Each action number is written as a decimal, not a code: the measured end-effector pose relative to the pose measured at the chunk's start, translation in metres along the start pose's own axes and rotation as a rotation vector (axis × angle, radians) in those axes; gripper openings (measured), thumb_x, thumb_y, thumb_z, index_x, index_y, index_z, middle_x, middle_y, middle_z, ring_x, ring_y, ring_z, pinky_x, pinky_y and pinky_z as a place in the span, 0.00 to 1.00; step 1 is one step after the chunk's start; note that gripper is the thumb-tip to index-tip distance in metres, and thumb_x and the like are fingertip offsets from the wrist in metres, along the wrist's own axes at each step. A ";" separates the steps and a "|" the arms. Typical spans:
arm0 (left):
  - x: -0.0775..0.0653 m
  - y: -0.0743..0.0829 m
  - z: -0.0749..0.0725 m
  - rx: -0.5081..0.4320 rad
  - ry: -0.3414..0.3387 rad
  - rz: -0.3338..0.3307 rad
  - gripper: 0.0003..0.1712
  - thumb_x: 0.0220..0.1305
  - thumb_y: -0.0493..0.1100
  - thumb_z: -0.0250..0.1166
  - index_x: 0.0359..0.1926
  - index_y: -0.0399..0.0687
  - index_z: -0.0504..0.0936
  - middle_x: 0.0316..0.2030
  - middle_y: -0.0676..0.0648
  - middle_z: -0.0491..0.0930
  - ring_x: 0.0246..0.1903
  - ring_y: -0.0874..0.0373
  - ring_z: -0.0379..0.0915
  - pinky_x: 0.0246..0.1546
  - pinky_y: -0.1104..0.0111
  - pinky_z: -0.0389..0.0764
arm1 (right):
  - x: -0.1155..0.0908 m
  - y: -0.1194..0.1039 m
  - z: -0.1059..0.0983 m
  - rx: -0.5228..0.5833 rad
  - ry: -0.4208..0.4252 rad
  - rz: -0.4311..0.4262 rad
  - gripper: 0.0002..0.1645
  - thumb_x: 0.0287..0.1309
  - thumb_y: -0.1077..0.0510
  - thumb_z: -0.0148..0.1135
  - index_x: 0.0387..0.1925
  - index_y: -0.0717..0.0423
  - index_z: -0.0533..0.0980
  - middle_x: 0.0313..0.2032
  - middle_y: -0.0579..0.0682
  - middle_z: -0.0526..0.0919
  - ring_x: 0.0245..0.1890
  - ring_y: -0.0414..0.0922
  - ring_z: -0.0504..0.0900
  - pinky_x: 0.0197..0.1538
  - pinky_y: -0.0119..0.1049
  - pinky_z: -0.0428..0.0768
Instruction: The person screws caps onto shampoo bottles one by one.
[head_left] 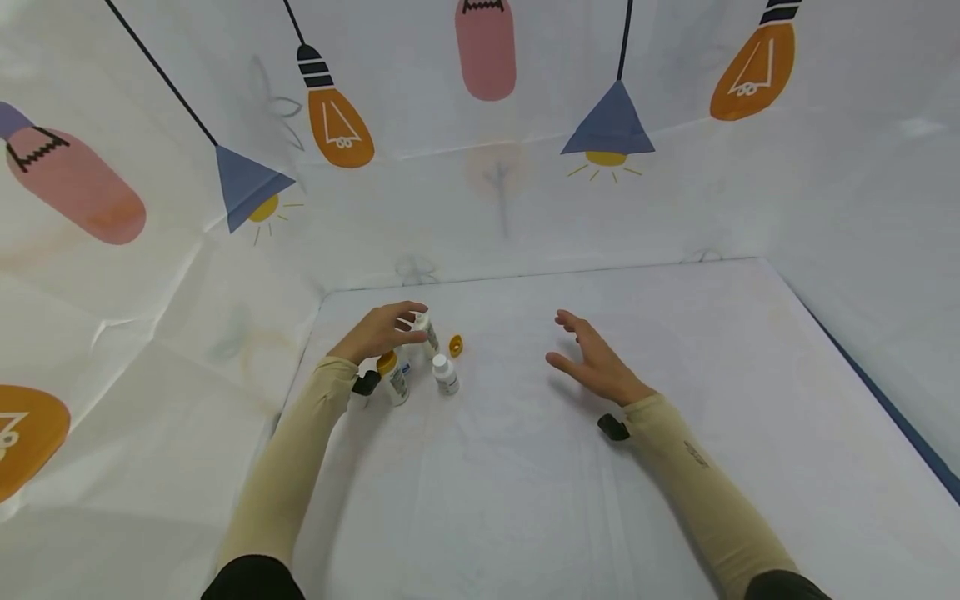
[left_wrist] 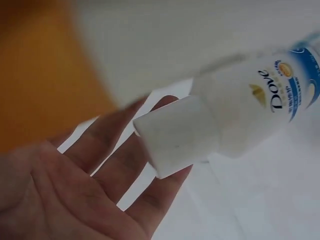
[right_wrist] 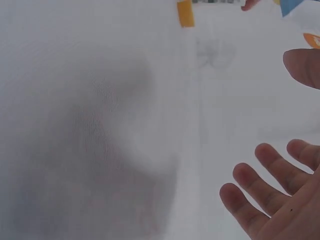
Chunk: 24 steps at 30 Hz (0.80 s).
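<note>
My left hand (head_left: 384, 332) is at a white Dove bottle (head_left: 429, 335), its thumb and fingers apart on either side of the bottle's top. In the left wrist view the spread fingers (left_wrist: 122, 162) lie behind the white cap (left_wrist: 177, 132), and the thumb does not show. Below that hand stands a white bottle with an orange lid (head_left: 387, 362), partly covered by the wrist. A small white bottle (head_left: 446, 377) stands just right of it. My right hand (head_left: 596, 362) hovers over the white table with fingers spread, holding nothing.
An orange flip cap (head_left: 456, 345) lies beside the Dove bottle. A bit of blue (head_left: 406, 367) shows among the bottles. White sheeting printed with lamps and bulbs (head_left: 480, 200) rises behind the table (head_left: 525, 500) and along its left side.
</note>
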<state>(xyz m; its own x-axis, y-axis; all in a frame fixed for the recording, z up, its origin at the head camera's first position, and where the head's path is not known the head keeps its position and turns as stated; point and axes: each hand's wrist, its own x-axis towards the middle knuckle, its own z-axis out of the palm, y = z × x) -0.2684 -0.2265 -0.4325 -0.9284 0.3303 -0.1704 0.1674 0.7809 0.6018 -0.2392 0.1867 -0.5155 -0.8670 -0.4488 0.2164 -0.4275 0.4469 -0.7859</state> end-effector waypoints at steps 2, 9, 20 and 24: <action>0.000 -0.001 0.002 0.003 0.016 0.002 0.32 0.69 0.53 0.69 0.70 0.53 0.71 0.62 0.39 0.75 0.61 0.41 0.73 0.59 0.46 0.76 | 0.004 -0.002 0.003 0.010 0.004 -0.005 0.49 0.68 0.41 0.64 0.79 0.50 0.50 0.73 0.54 0.63 0.71 0.55 0.62 0.70 0.54 0.64; 0.000 -0.002 0.007 -0.015 0.050 -0.008 0.31 0.69 0.51 0.69 0.69 0.50 0.72 0.60 0.38 0.77 0.59 0.41 0.75 0.57 0.46 0.77 | 0.023 -0.007 0.017 0.010 0.040 -0.010 0.48 0.67 0.42 0.66 0.78 0.49 0.54 0.71 0.54 0.67 0.67 0.51 0.68 0.66 0.51 0.70; 0.000 -0.002 0.007 -0.020 0.053 -0.003 0.29 0.70 0.50 0.68 0.69 0.54 0.73 0.61 0.37 0.76 0.58 0.41 0.76 0.56 0.46 0.78 | 0.061 -0.022 0.053 -0.031 0.036 0.037 0.47 0.63 0.41 0.70 0.76 0.50 0.60 0.66 0.50 0.73 0.62 0.50 0.73 0.62 0.49 0.75; -0.002 -0.003 0.007 -0.027 0.047 -0.008 0.31 0.70 0.50 0.68 0.70 0.52 0.72 0.61 0.37 0.76 0.58 0.40 0.76 0.56 0.46 0.78 | 0.073 -0.028 0.072 -0.054 -0.001 0.067 0.47 0.62 0.41 0.71 0.75 0.52 0.62 0.65 0.50 0.74 0.61 0.50 0.74 0.61 0.50 0.75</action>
<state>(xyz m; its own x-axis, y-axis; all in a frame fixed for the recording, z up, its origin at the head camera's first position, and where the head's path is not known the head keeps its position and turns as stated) -0.2644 -0.2257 -0.4398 -0.9444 0.2981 -0.1390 0.1512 0.7686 0.6216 -0.2720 0.0855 -0.5199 -0.8941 -0.4167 0.1639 -0.3814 0.5170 -0.7663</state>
